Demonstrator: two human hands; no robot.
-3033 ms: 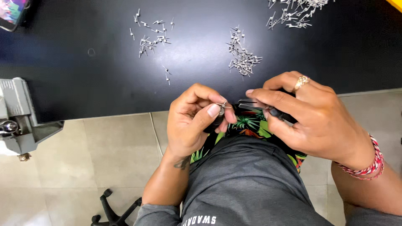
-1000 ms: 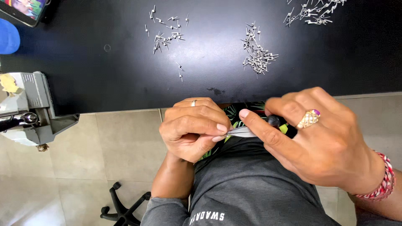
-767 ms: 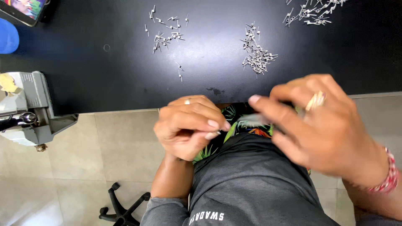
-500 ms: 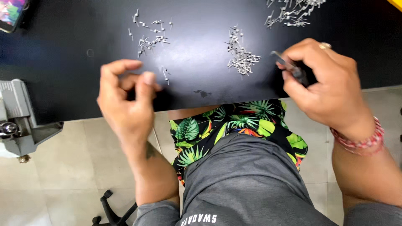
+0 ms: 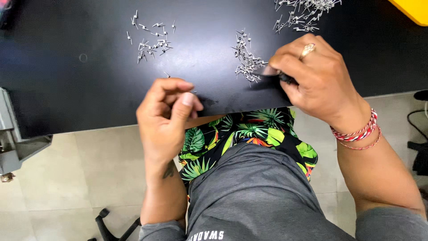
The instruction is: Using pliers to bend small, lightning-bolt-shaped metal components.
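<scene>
My right hand (image 5: 318,78) grips a small dark-handled tweezer-like tool (image 5: 276,74), its metal tip resting at the edge of the middle pile of small metal pins (image 5: 246,56) on the black table (image 5: 67,89). My left hand (image 5: 167,118) hovers over the table's near edge with fingers curled and thumb against the fingertips; whether a pin is pinched there I cannot tell. A single pin (image 5: 166,74) lies just beyond the left hand's fingers. A second pile of pins (image 5: 149,38) lies farther left.
A third, larger pile of pins (image 5: 303,11) lies at the table's far right. A yellow object (image 5: 414,9) shows at the top right corner. A grey metal vise (image 5: 13,143) is fixed at the table's left edge. Tiled floor and a chair base (image 5: 107,225) lie below.
Both hands left my lap and rose to the table. The right hand carried the tool to the middle pile; the left hand moved up to the table edge and curled its fingers.
</scene>
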